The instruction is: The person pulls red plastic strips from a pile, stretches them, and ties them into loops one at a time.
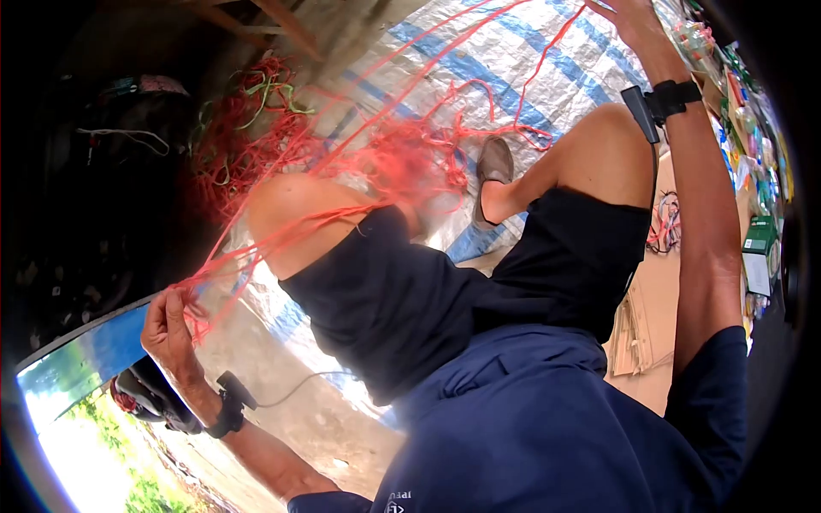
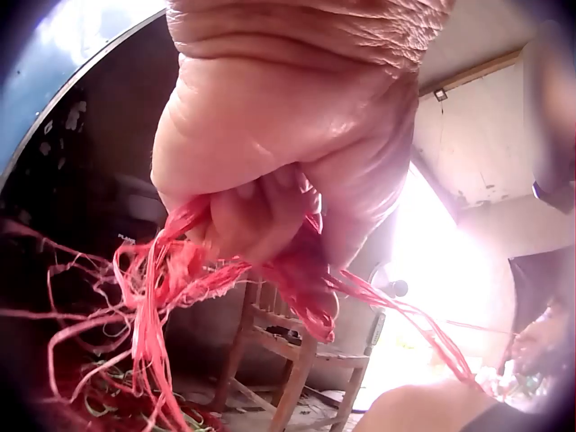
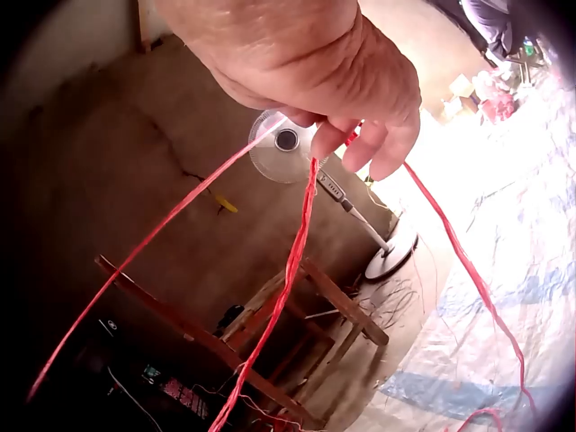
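A woven sheet (image 1: 530, 60), white with blue stripes, covered the floor. At its far left lay a tangled heap of red plastic strands (image 1: 248, 154) — a few green strands (image 1: 269, 94) among them. Flattened cardboard (image 1: 658, 299) lay to the right, and bare concrete (image 1: 299, 427) nearer, crossed by a thin cable (image 1: 295, 391).

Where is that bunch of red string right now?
In the head view, lower left: the left hand grips the red string bunch beside a bare knee; single strands run to the right hand.
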A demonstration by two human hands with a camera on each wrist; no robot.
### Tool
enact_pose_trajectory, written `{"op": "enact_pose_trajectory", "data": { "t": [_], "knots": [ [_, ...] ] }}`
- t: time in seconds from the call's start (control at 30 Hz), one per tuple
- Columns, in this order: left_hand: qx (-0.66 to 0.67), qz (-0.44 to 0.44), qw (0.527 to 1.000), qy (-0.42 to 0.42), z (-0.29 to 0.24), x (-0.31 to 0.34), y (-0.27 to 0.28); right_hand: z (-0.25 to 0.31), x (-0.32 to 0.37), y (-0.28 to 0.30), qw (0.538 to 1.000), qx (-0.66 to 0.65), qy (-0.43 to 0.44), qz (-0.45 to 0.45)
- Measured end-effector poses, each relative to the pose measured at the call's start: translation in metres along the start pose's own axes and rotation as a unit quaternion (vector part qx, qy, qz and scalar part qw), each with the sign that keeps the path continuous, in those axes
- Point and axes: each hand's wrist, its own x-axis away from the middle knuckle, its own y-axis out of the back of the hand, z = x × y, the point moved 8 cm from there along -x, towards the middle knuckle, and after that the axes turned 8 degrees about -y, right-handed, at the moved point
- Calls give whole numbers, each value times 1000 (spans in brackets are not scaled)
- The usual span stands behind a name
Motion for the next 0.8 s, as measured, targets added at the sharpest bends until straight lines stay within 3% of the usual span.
{"op": "enact_pose_trajectory", "data": {
  "t": [0.13, 0.17, 0.23, 0.33, 0.47, 0.6, 0.67, 0.8],
  "knots": [
    [110, -64, 991, 35, 12, -7, 3, 6, -11, 20, 969, 206, 126, 57],
    [140, -87, 985, 59, 16, -7, 5, 30, 79, -59, 993, 91, 62, -52],
    [162, -88, 980, 70, 13, -11, 2, 17, 12, 0, 993, 113, 27, -37],
    [173, -82, 980, 59, 34, -15, 7, 15, -12, 48, 993, 111, 6, -42],
    [108, -74, 989, 63, 23, -19, -2, 13, -40, 111, 993, 106, -12, -42],
    [82, -53, 995, 19, 28, -30, -4, 4, -58, 177, 995, 96, -24, 4],
    [94, -46, 994, 34, 26, -33, -7, -4, -57, 172, 995, 89, -28, 40],
    [206, -42, 977, 47, 38, -41, -12, -44, -44, 127, 972, 218, -65, 51]
  ]
}}
